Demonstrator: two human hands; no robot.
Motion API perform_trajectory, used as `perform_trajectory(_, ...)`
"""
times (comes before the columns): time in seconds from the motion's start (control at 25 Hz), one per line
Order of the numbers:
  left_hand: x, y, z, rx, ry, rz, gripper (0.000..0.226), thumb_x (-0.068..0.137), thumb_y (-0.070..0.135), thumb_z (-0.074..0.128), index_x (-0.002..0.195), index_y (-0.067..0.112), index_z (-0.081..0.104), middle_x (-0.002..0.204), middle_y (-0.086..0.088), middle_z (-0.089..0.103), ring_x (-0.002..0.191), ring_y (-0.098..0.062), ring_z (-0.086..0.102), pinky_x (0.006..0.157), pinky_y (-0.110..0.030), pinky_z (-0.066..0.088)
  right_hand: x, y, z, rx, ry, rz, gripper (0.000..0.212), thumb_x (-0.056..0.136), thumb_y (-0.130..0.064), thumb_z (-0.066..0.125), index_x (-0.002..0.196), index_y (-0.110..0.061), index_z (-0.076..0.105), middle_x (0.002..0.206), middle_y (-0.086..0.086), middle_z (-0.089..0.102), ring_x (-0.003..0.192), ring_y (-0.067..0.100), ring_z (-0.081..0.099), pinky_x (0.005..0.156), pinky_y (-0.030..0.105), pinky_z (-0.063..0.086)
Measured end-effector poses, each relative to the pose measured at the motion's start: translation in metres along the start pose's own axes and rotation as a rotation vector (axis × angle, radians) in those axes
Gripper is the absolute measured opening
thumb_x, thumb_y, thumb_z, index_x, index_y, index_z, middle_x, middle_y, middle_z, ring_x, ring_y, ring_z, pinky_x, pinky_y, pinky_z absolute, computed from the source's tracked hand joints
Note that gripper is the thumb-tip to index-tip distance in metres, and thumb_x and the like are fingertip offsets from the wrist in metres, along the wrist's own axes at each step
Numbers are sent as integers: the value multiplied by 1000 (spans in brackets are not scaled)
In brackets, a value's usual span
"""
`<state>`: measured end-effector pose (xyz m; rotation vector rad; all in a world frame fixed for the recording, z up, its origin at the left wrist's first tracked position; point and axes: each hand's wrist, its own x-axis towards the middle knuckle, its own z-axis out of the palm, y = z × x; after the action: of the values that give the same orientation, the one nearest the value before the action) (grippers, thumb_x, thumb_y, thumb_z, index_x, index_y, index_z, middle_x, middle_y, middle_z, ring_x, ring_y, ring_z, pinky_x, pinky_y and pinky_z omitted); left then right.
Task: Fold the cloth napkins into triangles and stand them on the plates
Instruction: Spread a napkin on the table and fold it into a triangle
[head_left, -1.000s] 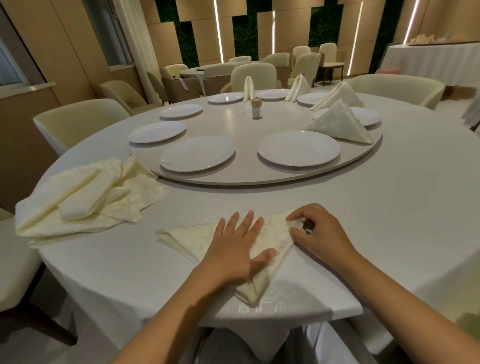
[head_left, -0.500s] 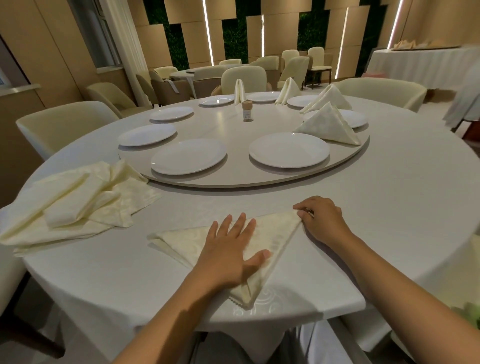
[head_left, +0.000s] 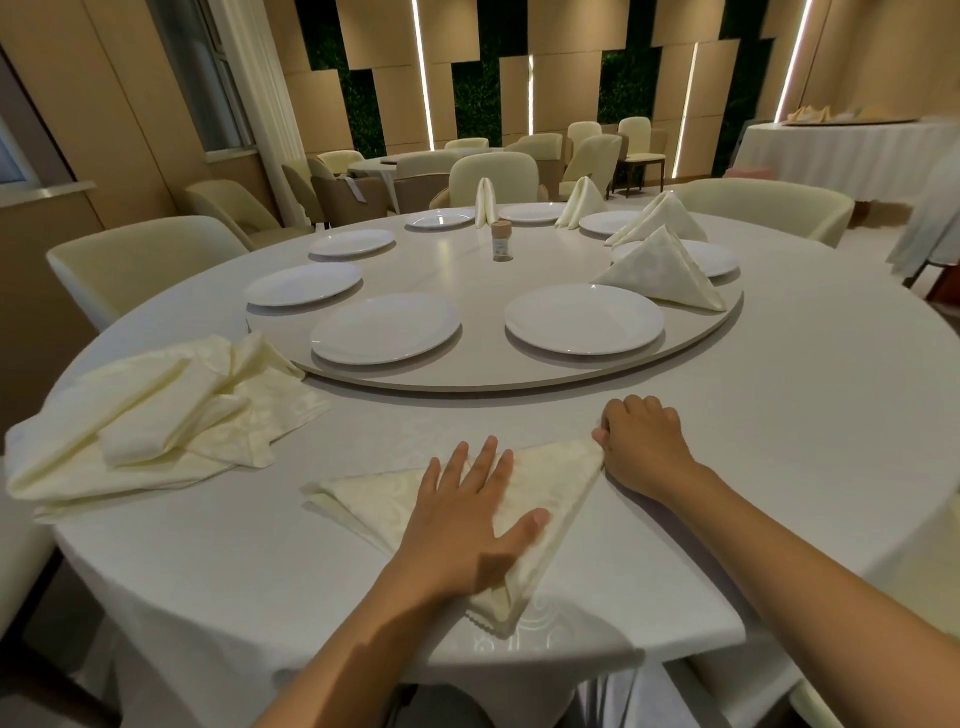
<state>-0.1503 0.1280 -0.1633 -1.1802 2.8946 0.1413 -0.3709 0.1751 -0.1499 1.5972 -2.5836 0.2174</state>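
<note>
Cream damask cloth napkin (head_left: 524, 514), folded into a triangle, lies flat on the near edge of the round white-clothed table (head_left: 779, 441). The left hand (head_left: 467, 525) presses on it with straight, spread fingers, gripping nothing. The right hand (head_left: 644, 447) has its fingers curled, pinching the napkin's right corner. To the left sits a loose pile of unfolded cream napkins (head_left: 156, 415). Farther off, a beige turntable (head_left: 467, 374) carries white round plates (head_left: 584, 319); a standing folded napkin (head_left: 660, 270) rests on a plate at far right, with three more beyond it.
</note>
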Motion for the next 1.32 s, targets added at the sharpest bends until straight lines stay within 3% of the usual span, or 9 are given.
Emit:
perform_trajectory(0.16,0,3,-4,49,-74,-20,89,80,80,9,151,33,-12,158,7,-21,146,-20,-20,118,-48,-9,-13,-14,-6,177,170,-168,30,99,-27,40,122,-18,58,130,2,57,120,20,46,99,32,29)
perform_trajectory(0.28,2,4,-3,62,-91,-34,87,84,78,16,151,32,-13,158,6,-22,146,-21,-21,118,-48,-10,-32,-36,3,237,-93,-421,48,103,-39,22,149,-28,26,158,-8,19,146,11,14,117,29,4)
perform_trajectory(0.4,5,3,-2,79,-110,-46,89,80,80,13,151,32,-14,157,7,-25,145,-21,-23,118,-49,-10,-28,-26,10,117,-231,-413,52,102,-44,11,152,-32,3,159,-13,-1,147,8,-5,118,30,-7)
perform_trajectory(0.72,0,3,-5,47,-76,-16,87,81,77,11,151,32,-13,157,8,-25,145,-20,-21,118,-44,-14,-20,-6,11,63,-207,-255,55,102,-43,7,153,-24,-1,161,-5,-1,147,12,-7,119,36,-10)
perform_trajectory(0.88,-15,2,-24,-337,109,-114,62,100,51,20,153,30,-6,157,11,-22,146,-13,-18,113,-30,-12,-27,-30,-6,163,-104,-395,52,103,-35,17,153,-21,9,160,-4,9,147,10,0,118,31,-9)
perform_trajectory(0.96,-20,-11,-30,-214,180,-220,56,104,34,18,154,19,-2,161,1,-13,147,-17,-14,117,-33,-12,-31,-53,-13,272,-121,-522,50,104,-31,21,152,-21,14,159,-5,12,146,7,3,117,26,-7)
perform_trajectory(1.04,-23,-24,-27,-42,83,-309,60,103,35,15,153,12,-8,160,-9,-14,147,-26,-16,119,-44,-10,-31,-72,-13,307,-152,-628,49,104,-30,21,152,-22,14,159,-7,11,146,5,3,118,24,-5)
perform_trajectory(1.16,-26,-27,-12,24,-60,-354,64,101,46,9,152,15,-15,159,-10,-20,145,-31,-20,118,-49,-12,-30,-85,-3,260,-232,-679,49,104,-32,20,152,-25,12,159,-9,10,146,4,3,117,23,-5)
perform_trajectory(1.32,-26,-31,-4,43,-58,-386,67,96,60,8,150,29,-17,158,-6,-25,144,-36,-23,113,-55,-17,-31,-87,9,211,-224,-662,49,104,-36,19,152,-29,16,159,-11,14,146,4,6,115,22,-6)
